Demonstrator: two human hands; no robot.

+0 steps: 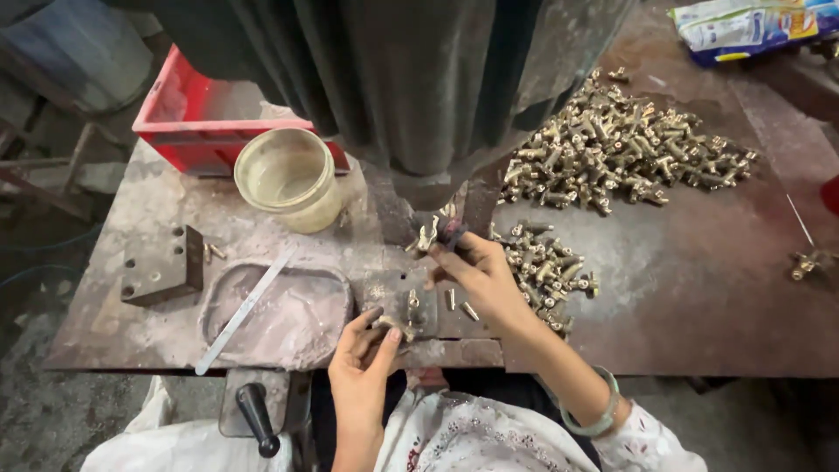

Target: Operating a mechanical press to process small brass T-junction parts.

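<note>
Looking down from the head cam: right hand is pinched shut on a small brass fitting, holding it right under the press ram. Left hand has its fingers closed on another brass piece at the surface edge, with the loose fittings pile just beside for easy grabbing.

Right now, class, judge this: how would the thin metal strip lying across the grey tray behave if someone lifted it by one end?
The metal strip looks thin and long, so probably light and somewhat springy. Flat, it shouldn't roll. It may slide on the dusty tray.
</note>
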